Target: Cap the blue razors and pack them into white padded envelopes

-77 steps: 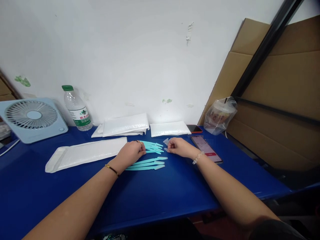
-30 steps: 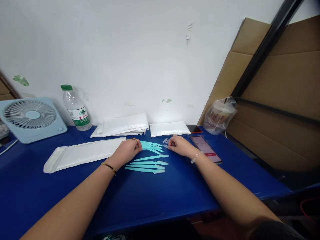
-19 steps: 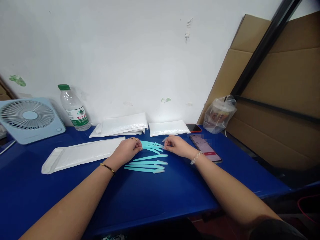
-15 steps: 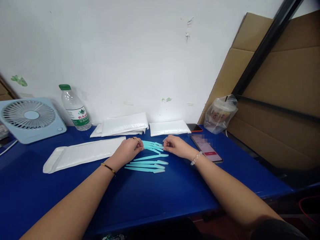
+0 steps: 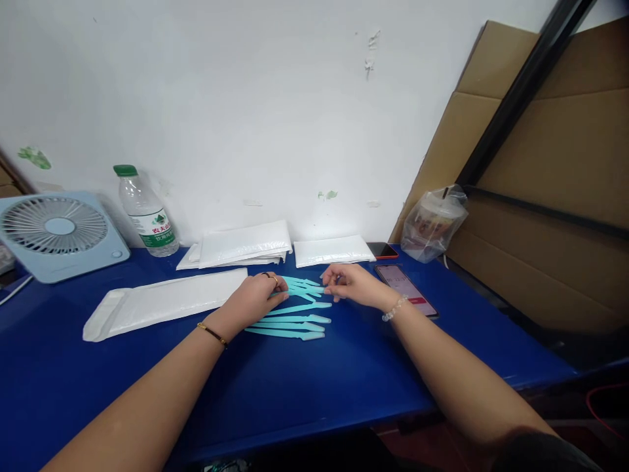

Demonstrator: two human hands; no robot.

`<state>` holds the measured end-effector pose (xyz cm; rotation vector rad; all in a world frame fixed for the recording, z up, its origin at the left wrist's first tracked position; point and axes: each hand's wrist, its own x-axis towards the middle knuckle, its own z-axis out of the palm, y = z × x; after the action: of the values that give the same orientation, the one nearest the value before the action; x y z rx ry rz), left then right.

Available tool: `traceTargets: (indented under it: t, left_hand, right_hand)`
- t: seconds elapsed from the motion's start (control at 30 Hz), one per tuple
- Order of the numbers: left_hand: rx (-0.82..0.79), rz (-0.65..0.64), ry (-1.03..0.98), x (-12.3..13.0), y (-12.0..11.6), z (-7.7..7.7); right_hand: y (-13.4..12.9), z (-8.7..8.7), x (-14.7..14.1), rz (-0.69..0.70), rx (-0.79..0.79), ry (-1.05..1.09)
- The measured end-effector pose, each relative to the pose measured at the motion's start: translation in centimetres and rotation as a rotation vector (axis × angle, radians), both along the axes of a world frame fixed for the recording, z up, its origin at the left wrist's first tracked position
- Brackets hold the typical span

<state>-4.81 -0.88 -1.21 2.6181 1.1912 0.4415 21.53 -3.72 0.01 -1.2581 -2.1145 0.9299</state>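
Observation:
Several thin turquoise sticks (image 5: 295, 319) with paler right ends lie on the blue table (image 5: 304, 387), the nearer ones roughly side by side. Farther back, more of them form an overlapping bunch (image 5: 302, 286) between the hands. My left hand (image 5: 260, 295) is closed at the left ends of that bunch, its fingertips pressed on the sticks. At their right ends is my right hand (image 5: 341, 283), thumb and fingertip pinched at a stick's tip, the other fingers loosely curled. A long white padded envelope (image 5: 167, 303) lies left of my left hand.
White padded packets (image 5: 246, 244) are stacked by the wall, beside another packet (image 5: 334, 251). A fan (image 5: 61, 229) and a water bottle (image 5: 150, 219) stand at the left. Two phones (image 5: 407, 292), a bagged cup (image 5: 435, 223) and cardboard (image 5: 540, 164) are at the right.
My left hand has shifted slightly right and nearer over the sticks. My right hand has moved a little right, and its fingers have spread somewhat.

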Motion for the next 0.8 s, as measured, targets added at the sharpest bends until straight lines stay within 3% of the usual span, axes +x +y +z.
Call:
traceTargets:
  t: [0.13, 0.4, 0.6, 0.8]
  left_hand:
    - [0.128, -0.015, 0.061, -0.1, 0.4, -0.5]
    - [0.012, -0.044, 0.1, 0.2, -0.3, 0.4]
    - [-0.043, -0.018, 0.064, 0.3, -0.6, 0.6]
    - [-0.134, 0.043, -0.055, -0.2, 0.0, 0.0]
  right_hand:
    - [0.4, -0.3, 0.5, -0.06, -0.044, 0.089]
    - [1.0, -0.9, 1.0, 0.058, -0.114, -0.109]
    - [1.5, -1.5, 1.0, -0.058, -0.07, 0.066]
    - [1.6, -1.5, 0.9, -0.101, -0.181, 0.249]
